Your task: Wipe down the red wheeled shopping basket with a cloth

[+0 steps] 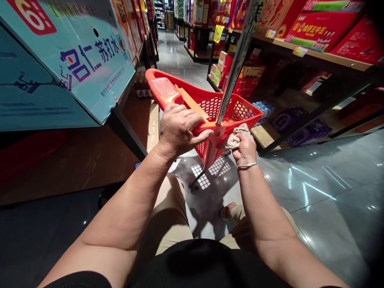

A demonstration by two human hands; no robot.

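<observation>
On one red basket: left hand; right hand apparently clutching one cloth.

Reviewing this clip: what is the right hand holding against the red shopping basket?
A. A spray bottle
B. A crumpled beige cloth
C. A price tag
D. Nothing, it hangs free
B: the right hand grips a crumpled beige cloth pressed to the rim of the red basket, while the left hand clasps the rim beside it.
</observation>
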